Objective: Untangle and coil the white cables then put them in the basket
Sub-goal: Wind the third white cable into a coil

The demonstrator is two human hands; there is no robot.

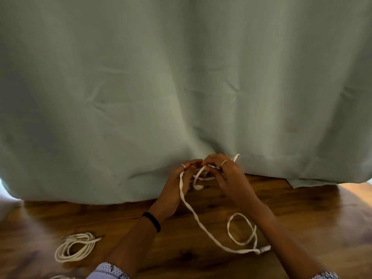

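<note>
A flat white cable (pixel 196 217) runs from between both hands down across the wooden table (pixel 302 218), loops near my right forearm and ends in a plug (pixel 264 249). My left hand (pixel 177 186) pinches the cable near its fingertips, and the strand drapes over its palm side. My right hand (pixel 227 176) grips the same cable close by, with a short end sticking up behind its fingers. A second white cable (pixel 75 247) lies coiled on the table at the lower left. No basket is in view.
A pale green curtain (pixel 181 77) hangs across the back and rests on the table's far edge. Another bit of white cable (pixel 60 277) peeks in at the bottom left edge.
</note>
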